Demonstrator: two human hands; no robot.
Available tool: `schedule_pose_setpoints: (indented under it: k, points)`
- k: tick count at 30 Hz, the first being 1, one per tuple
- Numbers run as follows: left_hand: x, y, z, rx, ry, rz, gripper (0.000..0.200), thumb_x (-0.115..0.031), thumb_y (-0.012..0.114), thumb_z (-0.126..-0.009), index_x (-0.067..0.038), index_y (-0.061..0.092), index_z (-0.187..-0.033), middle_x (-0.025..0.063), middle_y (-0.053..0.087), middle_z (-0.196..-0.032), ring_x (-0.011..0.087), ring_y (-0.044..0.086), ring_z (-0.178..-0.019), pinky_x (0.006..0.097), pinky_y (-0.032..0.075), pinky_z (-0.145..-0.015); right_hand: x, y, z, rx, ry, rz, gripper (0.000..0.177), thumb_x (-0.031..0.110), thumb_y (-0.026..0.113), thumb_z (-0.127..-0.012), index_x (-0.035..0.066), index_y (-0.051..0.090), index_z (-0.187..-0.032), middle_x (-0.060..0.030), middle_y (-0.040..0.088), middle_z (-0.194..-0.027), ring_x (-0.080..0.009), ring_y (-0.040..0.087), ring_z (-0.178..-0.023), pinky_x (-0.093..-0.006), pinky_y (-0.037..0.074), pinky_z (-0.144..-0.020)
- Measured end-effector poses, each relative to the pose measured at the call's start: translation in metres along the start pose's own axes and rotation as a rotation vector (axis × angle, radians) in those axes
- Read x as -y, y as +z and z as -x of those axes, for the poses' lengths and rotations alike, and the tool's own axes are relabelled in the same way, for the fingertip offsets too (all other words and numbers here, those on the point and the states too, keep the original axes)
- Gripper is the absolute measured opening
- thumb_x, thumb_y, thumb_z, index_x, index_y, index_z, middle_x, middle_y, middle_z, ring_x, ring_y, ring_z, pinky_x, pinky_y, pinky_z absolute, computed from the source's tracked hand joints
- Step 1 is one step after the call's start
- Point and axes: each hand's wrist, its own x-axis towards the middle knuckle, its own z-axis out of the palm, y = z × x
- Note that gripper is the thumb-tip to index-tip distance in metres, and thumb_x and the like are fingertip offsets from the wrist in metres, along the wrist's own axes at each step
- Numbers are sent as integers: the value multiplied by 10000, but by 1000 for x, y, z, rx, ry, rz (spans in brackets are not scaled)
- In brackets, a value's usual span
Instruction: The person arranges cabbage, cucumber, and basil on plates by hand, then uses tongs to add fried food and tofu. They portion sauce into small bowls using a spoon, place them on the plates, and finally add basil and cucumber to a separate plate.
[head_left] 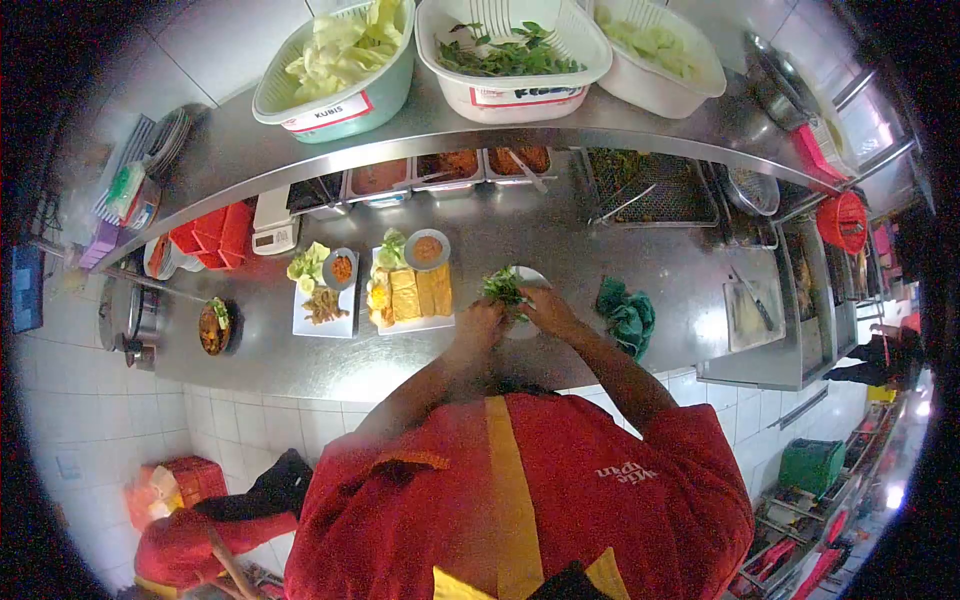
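My left hand (pixel 482 324) is closed around a bunch of leafy green herbs (pixel 503 287). On the other side of the bunch, my right hand (pixel 547 310) has its fingers bent against the leaves; its fingertips are partly hidden. Both hands are over a round white plate (pixel 533 275), whose near part they cover. Left of them, a white square plate (pixel 415 325) carries yellow-brown fried slabs (pixel 419 293), greens and a small grey bowl of sauce (pixel 427 249). Farther left, another white plate (pixel 325 327) holds lettuce, brown pieces of food and a sauce bowl (pixel 341 268).
A crumpled green cloth (pixel 626 316) lies right of my hands, then a cutting board (pixel 752 322) with a knife (pixel 755 300). A dark bowl of food (pixel 215 326) is at left. Sauce trays (pixel 447 168) stand under a shelf (pixel 640 133) bearing vegetable baskets (pixel 514 95). Another person (pixel 205 545) is lower left.
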Motion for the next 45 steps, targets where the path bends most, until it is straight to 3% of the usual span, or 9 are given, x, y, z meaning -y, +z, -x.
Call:
schedule_pose_setpoints:
  k: [10, 13, 15, 17, 20, 22, 30, 33, 45]
  points:
    - [4, -29, 18, 164, -57, 158, 244, -288, 610, -795, -58, 638, -872, 165, 636, -882, 327, 615, -822, 433, 494, -733, -18, -11, 5, 72, 43, 103, 451, 240, 591, -862, 39, 497, -1254, -167, 580, -1164, -298, 564, -1063, -411, 411, -953]
    - [1, -40, 23, 243, -185, 183, 264, -274, 568, -805, -26, 622, -881, 199, 632, -875, 335, 623, -808, 452, 495, -714, 66, -129, -16, 468, 62, -150, 447, 231, 602, -870, 46, 496, -1263, -138, 589, -1167, -238, 578, -1040, -375, 448, -913]
    - [8, -58, 23, 276, 114, 33, 256, -248, 545, -804, -26, 607, -914, 202, 630, -910, 338, 624, -819, 453, 501, -710, 112, -210, -28, 577, -131, -489, 428, 228, 609, -872, 50, 511, -1249, -110, 612, -1126, -178, 587, -998, -331, 470, -873]
    - [12, -62, 24, 317, -101, 151, 217, -308, 591, -831, -102, 638, -876, 121, 642, -813, 300, 632, -746, 394, 508, -661, 167, -296, -43, 502, -245, -409, 361, 220, 607, -878, 46, 555, -1190, -84, 642, -1051, -154, 604, -938, -312, 483, -845]
    - [14, -81, 32, 20, -40, 679, 222, -295, 617, -840, -86, 642, -910, 92, 646, -846, 235, 629, -746, 349, 503, -663, 203, -368, -84, 63, -237, -155, 299, 203, 627, -858, 26, 596, -1097, -94, 660, -965, -148, 621, -875, -294, 500, -802]
    - [32, -67, 38, -48, 57, 564, 215, -272, 632, -835, -76, 641, -923, 87, 646, -853, 213, 621, -731, 329, 498, -656, 212, -394, -129, -65, -199, -49, 287, 193, 636, -848, 14, 603, -1070, -106, 661, -944, -150, 625, -864, -293, 505, -786]
    - [37, -89, 35, 12, -280, 673, 205, -199, 670, -803, -60, 633, -949, 94, 645, -891, 186, 607, -685, 297, 498, -637, 209, -369, -208, 318, -109, 906, 305, 130, 712, -737, -22, 612, -982, -190, 645, -893, -302, 640, -858, -397, 512, -777]
    - [36, -95, 34, 39, -236, 661, 272, -221, 634, -815, -28, 607, -1006, 145, 627, -834, 258, 637, -751, 355, 512, -661, 164, -366, -231, 229, -287, 810, 197, 169, 630, -737, -13, 651, -809, -178, 637, -725, -295, 627, -630, -429, 524, -621]
    - [24, -105, 28, 33, -238, 707, 229, -207, 623, -833, -21, 625, -967, 119, 643, -822, 200, 642, -712, 333, 514, -642, 199, -421, -207, 30, -85, 283, 188, 98, 576, -842, -57, 622, -937, -127, 665, -785, -149, 639, -671, -288, 528, -618]
